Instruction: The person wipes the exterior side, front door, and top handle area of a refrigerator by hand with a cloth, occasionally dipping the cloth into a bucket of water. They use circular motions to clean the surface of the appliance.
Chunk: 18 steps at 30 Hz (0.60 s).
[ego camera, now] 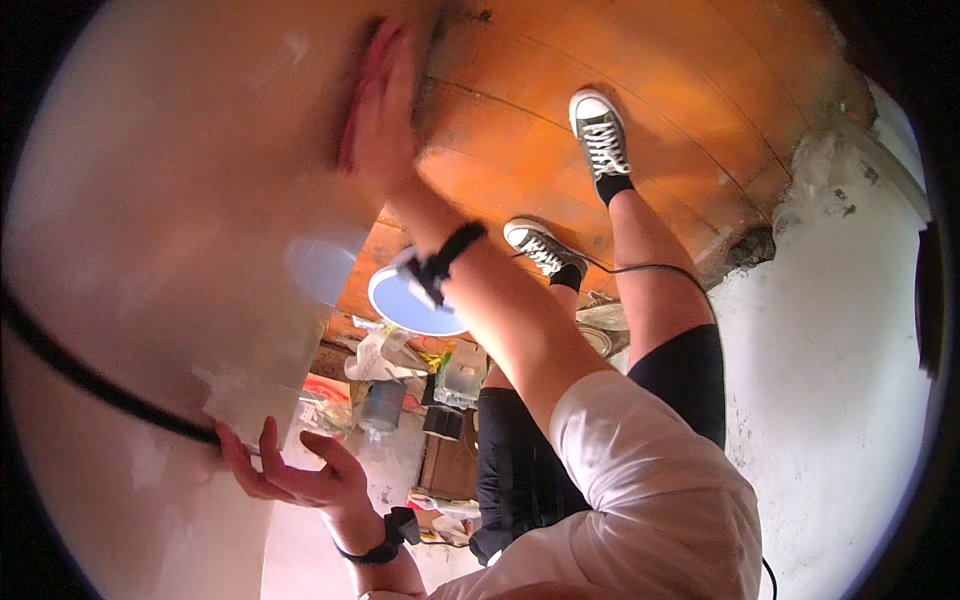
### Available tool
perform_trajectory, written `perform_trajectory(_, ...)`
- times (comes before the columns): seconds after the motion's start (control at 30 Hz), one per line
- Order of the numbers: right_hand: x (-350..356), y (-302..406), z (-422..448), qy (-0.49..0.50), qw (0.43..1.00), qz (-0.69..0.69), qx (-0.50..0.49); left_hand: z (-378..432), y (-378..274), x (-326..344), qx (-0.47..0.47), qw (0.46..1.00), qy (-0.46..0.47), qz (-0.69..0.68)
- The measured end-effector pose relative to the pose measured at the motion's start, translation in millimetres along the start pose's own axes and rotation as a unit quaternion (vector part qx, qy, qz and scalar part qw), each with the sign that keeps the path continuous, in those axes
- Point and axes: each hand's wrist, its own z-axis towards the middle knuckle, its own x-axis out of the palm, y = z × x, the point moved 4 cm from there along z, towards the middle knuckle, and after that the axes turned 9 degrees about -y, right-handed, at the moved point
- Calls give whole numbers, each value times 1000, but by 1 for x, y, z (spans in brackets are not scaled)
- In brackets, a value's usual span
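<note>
A large pale, smooth panel or wall surface (187, 225) fills the left side. Against its edge my right hand (382, 112) lies nearly flat, fingers together; a dark red strip shows beneath them, and whether it is an object or shaded fingers is unclear. Lower down, my left hand (296, 469) is raised at the surface with fingers spread and curled. A thick black cable or strip (97, 386) runs from the left rim to its fingertips, where a small thin bit shows; whether the fingers grip it is unclear. Both wrists wear black straps with small devices.
My sneakers stand on an orange-brown plank floor (517, 90). A round pale blue disc (409, 300) lies behind my right forearm. Below it are a clear plastic container (461, 375), bags and boxes. A thin black cable (652, 268) crosses my leg. A white wall (817, 375) rises at right.
</note>
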Motion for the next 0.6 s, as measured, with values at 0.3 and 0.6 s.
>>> perform_trajectory(0.3,-54,-188,38,-117,927,63,350,-6,-6,28,32,997,-15,76)
perform_trajectory(0.6,30,189,-77,44,997,38,-43,-23,10,-6,33,999,-21,8)
